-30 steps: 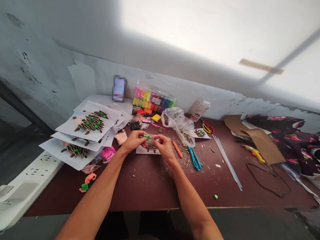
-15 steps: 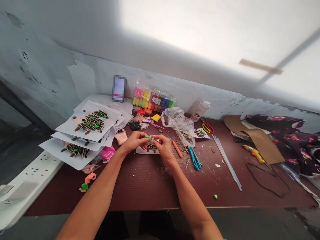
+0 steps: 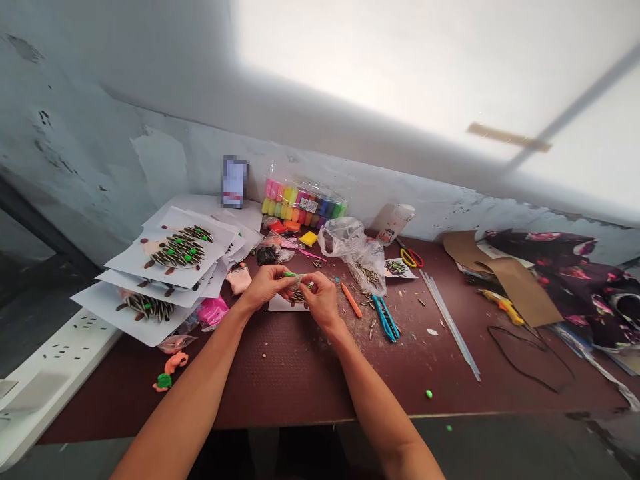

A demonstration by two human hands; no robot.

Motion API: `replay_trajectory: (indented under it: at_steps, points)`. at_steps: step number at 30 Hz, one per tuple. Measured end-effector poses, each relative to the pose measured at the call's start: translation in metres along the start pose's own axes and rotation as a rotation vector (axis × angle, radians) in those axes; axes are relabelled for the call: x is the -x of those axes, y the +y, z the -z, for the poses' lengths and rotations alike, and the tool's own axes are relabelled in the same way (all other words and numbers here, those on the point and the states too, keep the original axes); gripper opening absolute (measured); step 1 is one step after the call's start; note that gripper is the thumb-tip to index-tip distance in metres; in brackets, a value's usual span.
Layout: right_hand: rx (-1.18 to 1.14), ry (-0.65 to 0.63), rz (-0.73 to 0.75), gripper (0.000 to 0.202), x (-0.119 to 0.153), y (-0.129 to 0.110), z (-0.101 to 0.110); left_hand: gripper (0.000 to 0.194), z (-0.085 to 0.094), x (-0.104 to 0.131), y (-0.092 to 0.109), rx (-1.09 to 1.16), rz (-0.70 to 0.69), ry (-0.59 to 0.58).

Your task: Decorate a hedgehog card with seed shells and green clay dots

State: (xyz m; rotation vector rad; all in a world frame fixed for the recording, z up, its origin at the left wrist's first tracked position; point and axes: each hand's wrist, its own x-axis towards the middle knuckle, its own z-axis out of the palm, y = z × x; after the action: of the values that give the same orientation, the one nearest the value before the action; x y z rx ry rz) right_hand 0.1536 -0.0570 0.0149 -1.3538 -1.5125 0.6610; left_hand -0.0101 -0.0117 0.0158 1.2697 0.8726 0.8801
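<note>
My left hand (image 3: 267, 287) pinches a small piece of green clay (image 3: 289, 274) above the middle of the table. Close beside it, my right hand (image 3: 321, 300) has its fingers pressed together, with a tiny green bit showing at the tips. Beneath both hands lies a white card (image 3: 285, 304) with striped seeds on it, partly hidden by the fingers. An orange tool (image 3: 351, 300) and a blue cutter (image 3: 386, 319) are to the right of my right hand.
Stacked seed-hedgehog cards (image 3: 175, 250) are at the left, near a white power strip (image 3: 65, 353). Behind are colored clay packs (image 3: 303, 205) and a plastic bag of seeds (image 3: 367, 270). Scissors (image 3: 411, 257), clear sticks (image 3: 450, 323) and a glue gun (image 3: 503, 305) lie right.
The view has shifted slightly. My right fingers have moved a little and are more curled, with a green bit now visible at their tips. My left hand keeps its pinch.
</note>
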Motion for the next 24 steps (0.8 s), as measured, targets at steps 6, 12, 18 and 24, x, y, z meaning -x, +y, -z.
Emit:
replay_trajectory:
  at_steps: [6,12,18,24]
  points:
    - [-0.070,-0.054,-0.042,0.008,-0.003,0.000,0.000,0.043,-0.002,0.002,0.005,-0.008,-0.017,0.011]
    - [-0.308,-0.056,-0.146,0.022,-0.005,-0.007,0.003,0.046,-0.001,0.002,0.009,0.045,-0.052,0.045]
    - [-0.566,0.025,-0.218,0.030,-0.013,-0.008,0.014,0.040,0.005,0.000,0.009,0.296,-0.070,0.184]
    - [-0.630,0.031,-0.280,0.035,-0.015,-0.007,0.019,0.033,0.010,0.000,0.008,0.330,-0.037,0.222]
